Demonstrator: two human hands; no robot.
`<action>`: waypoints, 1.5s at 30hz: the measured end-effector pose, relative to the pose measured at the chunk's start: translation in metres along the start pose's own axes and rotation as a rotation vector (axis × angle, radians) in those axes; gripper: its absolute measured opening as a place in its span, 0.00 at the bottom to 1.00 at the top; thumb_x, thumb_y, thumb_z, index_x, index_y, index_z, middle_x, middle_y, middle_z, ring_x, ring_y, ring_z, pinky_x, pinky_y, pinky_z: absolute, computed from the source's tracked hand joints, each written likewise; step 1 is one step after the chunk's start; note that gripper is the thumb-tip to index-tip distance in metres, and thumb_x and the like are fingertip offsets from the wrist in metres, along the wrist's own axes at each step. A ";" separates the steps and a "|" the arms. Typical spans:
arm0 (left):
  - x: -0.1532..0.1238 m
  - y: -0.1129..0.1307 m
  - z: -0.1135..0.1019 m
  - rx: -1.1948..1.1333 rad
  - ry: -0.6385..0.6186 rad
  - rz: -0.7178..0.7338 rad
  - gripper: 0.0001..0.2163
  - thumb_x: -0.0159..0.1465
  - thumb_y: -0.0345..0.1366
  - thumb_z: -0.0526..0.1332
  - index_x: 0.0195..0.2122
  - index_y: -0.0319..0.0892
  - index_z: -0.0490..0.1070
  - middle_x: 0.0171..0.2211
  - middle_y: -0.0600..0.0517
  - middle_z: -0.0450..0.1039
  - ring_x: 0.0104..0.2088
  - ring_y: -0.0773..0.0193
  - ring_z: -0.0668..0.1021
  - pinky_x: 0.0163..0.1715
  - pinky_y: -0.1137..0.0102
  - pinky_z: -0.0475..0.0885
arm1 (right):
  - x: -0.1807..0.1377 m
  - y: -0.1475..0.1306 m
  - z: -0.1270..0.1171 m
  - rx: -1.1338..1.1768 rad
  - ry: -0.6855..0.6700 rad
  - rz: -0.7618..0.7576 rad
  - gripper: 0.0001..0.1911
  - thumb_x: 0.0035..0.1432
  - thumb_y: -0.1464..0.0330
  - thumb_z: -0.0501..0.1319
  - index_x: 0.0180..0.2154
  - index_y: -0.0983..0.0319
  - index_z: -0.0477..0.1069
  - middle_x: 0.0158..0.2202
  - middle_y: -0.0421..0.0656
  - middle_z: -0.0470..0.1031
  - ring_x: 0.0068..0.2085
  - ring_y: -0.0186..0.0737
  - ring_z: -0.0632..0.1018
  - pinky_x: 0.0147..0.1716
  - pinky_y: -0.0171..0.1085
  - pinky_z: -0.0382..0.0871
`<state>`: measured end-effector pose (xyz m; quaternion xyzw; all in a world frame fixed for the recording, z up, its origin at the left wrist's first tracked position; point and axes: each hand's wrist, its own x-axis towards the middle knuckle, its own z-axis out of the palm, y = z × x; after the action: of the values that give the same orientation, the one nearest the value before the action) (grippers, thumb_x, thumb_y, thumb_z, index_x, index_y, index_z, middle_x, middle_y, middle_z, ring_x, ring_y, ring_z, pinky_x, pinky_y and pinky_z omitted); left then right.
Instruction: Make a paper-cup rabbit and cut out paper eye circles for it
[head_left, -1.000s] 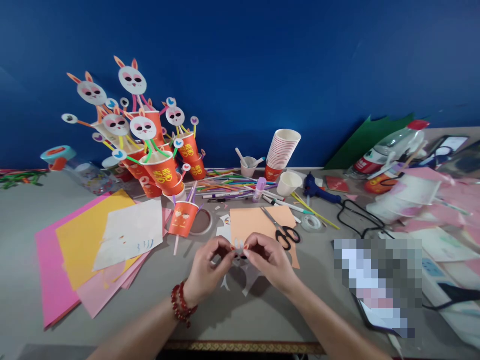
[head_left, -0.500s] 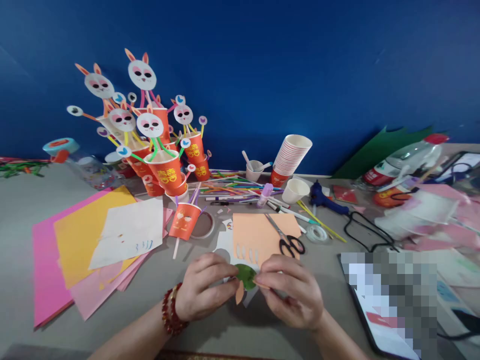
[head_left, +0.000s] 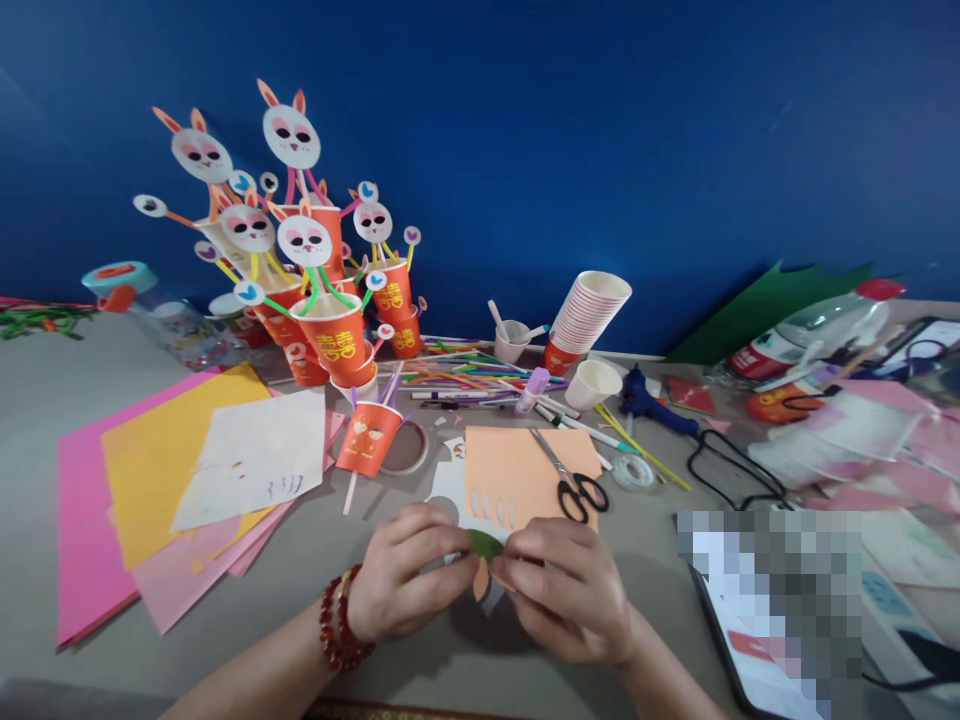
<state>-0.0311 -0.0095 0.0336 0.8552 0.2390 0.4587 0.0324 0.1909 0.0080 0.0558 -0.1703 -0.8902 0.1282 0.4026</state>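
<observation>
Between my hands is a small green paper disc point(head_left: 484, 544), mostly covered by my fingers. My left hand point(head_left: 412, 572) pinches its left edge. A pointed peach paper ear point(head_left: 481, 580) sticks out from the disc's lower edge, toward me. My right hand point(head_left: 566, 585) is closed at the disc's right side, its fingertips pressing a second peach paper ear against the disc; only a sliver of that ear shows. Just beyond my hands lies a peach sheet point(head_left: 510, 455) with several ear-shaped holes, on top of a cut white sheet point(head_left: 444, 490). Black-handled scissors point(head_left: 574, 488) rest on the peach sheet.
Rabbit-faced paper cups point(head_left: 337, 340) stand stacked at the back left, above coloured paper sheets point(head_left: 142, 480). Farther back are pipe cleaners point(head_left: 450, 375), a stack of cups point(head_left: 589, 315), a blue glue gun point(head_left: 656, 405) and a bottle point(head_left: 810, 330). A tablet point(head_left: 739, 630) lies right.
My right hand has moved left, bringing its peach ear onto the disc's right side and covering more of the green. My left hand keeps its pinch. The view has shifted slightly.
</observation>
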 end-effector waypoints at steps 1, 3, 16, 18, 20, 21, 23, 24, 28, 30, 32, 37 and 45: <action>0.000 0.000 0.000 -0.001 -0.005 -0.001 0.07 0.64 0.25 0.59 0.42 0.38 0.72 0.35 0.47 0.77 0.36 0.60 0.74 0.35 0.66 0.72 | -0.001 0.001 0.000 -0.008 -0.016 -0.012 0.12 0.57 0.76 0.55 0.42 0.64 0.72 0.29 0.47 0.76 0.28 0.39 0.75 0.27 0.37 0.70; -0.002 0.000 0.001 -0.004 -0.013 -0.008 0.08 0.64 0.25 0.59 0.43 0.38 0.72 0.35 0.47 0.77 0.35 0.60 0.74 0.35 0.66 0.72 | -0.003 0.003 -0.001 -0.018 -0.045 -0.033 0.11 0.58 0.75 0.54 0.42 0.63 0.72 0.30 0.46 0.76 0.28 0.38 0.74 0.27 0.37 0.69; 0.000 0.002 0.006 -0.175 0.052 -0.171 0.12 0.61 0.21 0.59 0.43 0.40 0.69 0.34 0.47 0.75 0.34 0.62 0.74 0.35 0.66 0.71 | 0.001 0.003 -0.005 0.297 0.225 0.298 0.12 0.53 0.81 0.57 0.35 0.60 0.72 0.27 0.44 0.74 0.30 0.39 0.75 0.28 0.36 0.70; 0.002 0.003 0.007 -0.234 0.051 -0.223 0.12 0.60 0.20 0.59 0.42 0.41 0.70 0.33 0.48 0.74 0.33 0.62 0.75 0.35 0.67 0.71 | 0.001 0.003 -0.003 0.332 0.239 0.380 0.11 0.55 0.80 0.57 0.34 0.60 0.72 0.27 0.44 0.74 0.30 0.39 0.75 0.29 0.36 0.70; 0.003 0.005 0.008 -0.310 0.049 -0.308 0.11 0.59 0.20 0.60 0.40 0.41 0.69 0.32 0.49 0.73 0.33 0.63 0.75 0.35 0.68 0.70 | 0.001 0.003 0.000 0.348 0.211 0.421 0.09 0.56 0.79 0.57 0.33 0.61 0.71 0.27 0.44 0.74 0.31 0.39 0.75 0.29 0.36 0.69; 0.004 0.005 0.009 -0.350 0.048 -0.362 0.10 0.59 0.20 0.60 0.39 0.41 0.69 0.31 0.50 0.73 0.33 0.64 0.75 0.35 0.68 0.70 | 0.001 0.003 0.002 0.350 0.196 0.438 0.08 0.56 0.79 0.57 0.33 0.61 0.71 0.27 0.44 0.74 0.31 0.39 0.75 0.30 0.36 0.69; 0.004 0.006 0.011 -0.423 0.037 -0.479 0.08 0.60 0.22 0.59 0.37 0.41 0.69 0.30 0.51 0.72 0.33 0.65 0.74 0.34 0.70 0.70 | 0.002 0.002 0.004 0.355 0.167 0.469 0.07 0.57 0.78 0.57 0.31 0.61 0.70 0.27 0.44 0.74 0.30 0.39 0.75 0.30 0.36 0.68; 0.003 0.006 0.012 -0.456 0.029 -0.541 0.07 0.61 0.22 0.59 0.36 0.41 0.68 0.30 0.51 0.72 0.32 0.65 0.74 0.34 0.71 0.70 | 0.002 0.002 0.005 0.359 0.154 0.487 0.07 0.58 0.77 0.56 0.31 0.61 0.69 0.27 0.44 0.73 0.30 0.38 0.74 0.30 0.36 0.68; -0.001 0.005 0.018 -0.574 -0.003 -0.764 0.03 0.62 0.26 0.59 0.33 0.40 0.68 0.29 0.51 0.71 0.31 0.65 0.74 0.32 0.72 0.69 | 0.000 0.001 0.009 0.370 0.105 0.579 0.07 0.59 0.75 0.56 0.29 0.61 0.68 0.28 0.43 0.72 0.30 0.38 0.73 0.30 0.36 0.66; -0.001 0.005 0.020 -0.629 -0.011 -0.838 0.03 0.63 0.29 0.60 0.32 0.40 0.67 0.29 0.51 0.71 0.31 0.66 0.73 0.31 0.72 0.69 | -0.002 0.001 0.010 0.373 0.101 0.616 0.07 0.60 0.74 0.56 0.29 0.61 0.67 0.28 0.42 0.72 0.29 0.37 0.73 0.30 0.35 0.65; -0.001 0.005 0.021 -0.673 -0.013 -0.892 0.04 0.63 0.31 0.60 0.31 0.39 0.67 0.29 0.50 0.70 0.30 0.66 0.73 0.31 0.73 0.68 | -0.003 0.001 0.011 0.376 0.108 0.640 0.08 0.60 0.74 0.56 0.28 0.61 0.66 0.27 0.42 0.71 0.29 0.36 0.72 0.30 0.35 0.64; 0.000 0.005 0.022 -0.739 0.023 -0.970 0.08 0.63 0.37 0.62 0.31 0.39 0.67 0.28 0.51 0.69 0.29 0.67 0.71 0.30 0.74 0.67 | -0.002 0.003 0.014 0.385 0.104 0.672 0.08 0.59 0.72 0.56 0.27 0.61 0.65 0.26 0.41 0.70 0.27 0.35 0.71 0.27 0.34 0.62; 0.001 0.006 0.023 -0.782 0.055 -1.021 0.11 0.63 0.41 0.63 0.30 0.39 0.66 0.28 0.52 0.67 0.29 0.68 0.70 0.29 0.74 0.67 | -0.003 0.001 0.017 0.416 0.091 0.719 0.08 0.59 0.72 0.56 0.26 0.62 0.65 0.25 0.40 0.68 0.25 0.33 0.67 0.25 0.32 0.59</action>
<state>-0.0102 -0.0107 0.0223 0.5468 0.4319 0.4608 0.5497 0.1803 0.0063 0.0420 -0.3908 -0.7105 0.4299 0.3971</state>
